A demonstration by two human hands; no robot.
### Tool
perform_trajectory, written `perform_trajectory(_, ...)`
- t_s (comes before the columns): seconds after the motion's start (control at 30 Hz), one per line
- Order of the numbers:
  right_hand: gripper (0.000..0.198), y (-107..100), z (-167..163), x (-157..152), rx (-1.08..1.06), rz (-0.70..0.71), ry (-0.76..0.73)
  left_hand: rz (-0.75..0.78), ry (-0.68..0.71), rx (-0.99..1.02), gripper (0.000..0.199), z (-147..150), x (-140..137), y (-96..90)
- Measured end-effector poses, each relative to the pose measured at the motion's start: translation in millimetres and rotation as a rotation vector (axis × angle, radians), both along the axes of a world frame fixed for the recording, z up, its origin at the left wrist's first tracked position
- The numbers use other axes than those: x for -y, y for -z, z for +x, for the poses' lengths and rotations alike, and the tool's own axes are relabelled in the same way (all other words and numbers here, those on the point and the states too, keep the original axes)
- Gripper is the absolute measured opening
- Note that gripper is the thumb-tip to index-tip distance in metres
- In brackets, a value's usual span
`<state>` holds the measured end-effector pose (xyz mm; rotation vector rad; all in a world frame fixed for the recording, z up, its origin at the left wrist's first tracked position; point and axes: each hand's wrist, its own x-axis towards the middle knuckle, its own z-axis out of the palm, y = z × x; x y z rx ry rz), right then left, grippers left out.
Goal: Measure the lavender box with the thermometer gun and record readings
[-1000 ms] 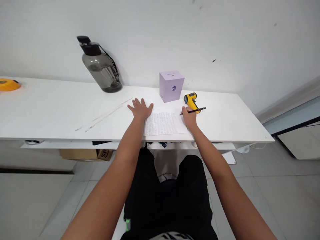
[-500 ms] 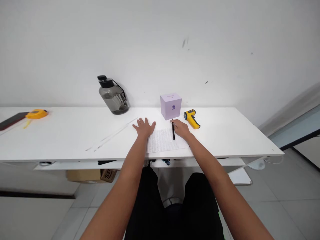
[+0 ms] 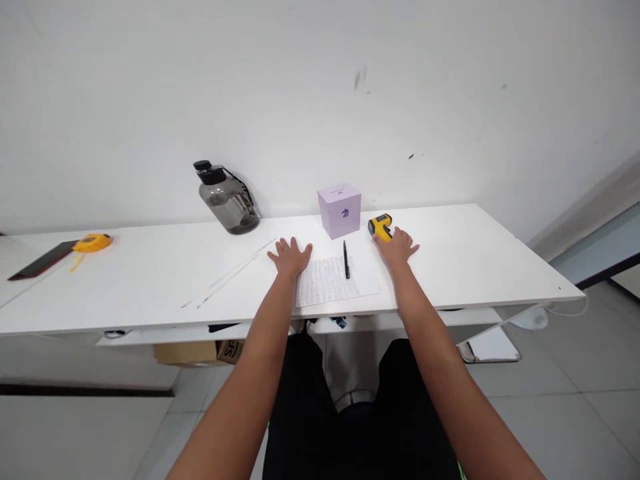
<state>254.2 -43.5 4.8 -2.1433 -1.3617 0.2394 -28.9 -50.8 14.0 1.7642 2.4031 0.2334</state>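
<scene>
My left hand (image 3: 290,256) lies flat on the white table with its fingers spread, beside the upper left corner of a handwritten sheet of paper (image 3: 327,283). A black pen (image 3: 346,260) rests across the sheet, apart from both hands. Fingers apart, my right hand (image 3: 398,248) is over the handle of a yellow and black infrared thermometer (image 3: 381,227), hiding most of that handle. Whether the fingers press on it I cannot tell. Behind the pen stands a lilac box (image 3: 341,213) with a dark purple emblem.
A large grey water bottle (image 3: 229,200) with a black lid stands by the wall. At the far left of the table (image 3: 150,280) lie a yellow tape measure (image 3: 93,243) and a dark flat object (image 3: 44,260). Below is a shelf with a cardboard box (image 3: 187,353).
My right hand has let go of the pen and moved right to the thermometer, its fingers opening. The pen now lies on the paper. My left hand stays spread; the view has tilted slightly.
</scene>
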Motion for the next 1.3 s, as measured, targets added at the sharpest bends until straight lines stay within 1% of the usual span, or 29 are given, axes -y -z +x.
perform_trajectory(0.07,0.075,3,2,-3,0.045,-0.032,-0.041,-0.003,-0.001,-0.001,0.087,0,0,0.3)
perform_trajectory(0.17,0.058,8,0,-4,0.116,-0.026,-0.049,-0.004,0.003,-0.007,0.087,0,0,0.6)
perform_trajectory(0.23,0.047,10,-2,-5,0.114,0.020,-0.044,-0.004,0.004,-0.009,0.087,0,0,0.7)
perform_trajectory(0.3,0.041,10,-3,-5,0.080,0.127,-0.050,-0.006,0.006,-0.008,0.088,1,-1,0.7)
perform_trajectory(0.37,0.041,8,-3,-6,0.033,0.288,-0.064,-0.009,0.005,-0.004,0.088,1,0,0.6)
perform_trajectory(0.47,0.049,4,-6,-4,-0.063,0.547,-0.100,-0.005,0.002,-0.002,0.088,1,0,0.0)
perform_trajectory(0.5,0.053,3,-8,-2,-0.113,0.612,-0.117,-0.005,0.001,-0.003,0.087,1,0,-0.2)
perform_trajectory(0.57,0.058,0,-12,2,-0.235,0.671,-0.151,-0.009,0.002,-0.003,0.087,2,1,-0.8)
perform_trajectory(0.63,0.064,-3,-18,8,-0.350,0.644,-0.189,-0.008,0.005,0.003,0.088,2,1,-0.9)
perform_trajectory(0.77,0.083,-10,-28,19,-0.508,0.531,-0.268,0.008,0.008,0.007,0.088,1,1,-0.2)
perform_trajectory(0.87,0.086,-16,-38,23,-0.637,0.466,-0.318,0.008,0.010,0.011,0.088,2,1,-0.3)
perform_trajectory(0.93,0.079,-18,-46,25,-0.712,0.458,-0.419,0.009,0.013,0.013,0.088,2,1,-0.4)
perform_trajectory(1.0,0.067,-17,-54,29,-0.761,0.465,-0.541,0.017,0.010,0.010,0.088,2,0,0.0)
perform_trajectory(1.07,0.054,-15,-60,33,-0.790,0.451,-0.613,0.020,0.005,0.010,0.088,2,0,1.1)
perform_trajectory(1.13,0.044,-11,-62,35,-0.803,0.410,-0.638,0.018,0.001,0.015,0.088,1,-1,2.7)
perform_trajectory(1.2,0.038,-7,-62,34,-0.823,0.359,-0.619,0.016,0.000,0.016,0.088,0,-2,3.9)
perform_trajectory(1.3,0.038,-2,-62,27,-0.923,0.312,-0.563,0.024,0.005,0.007,0.088,0,-2,4.2)
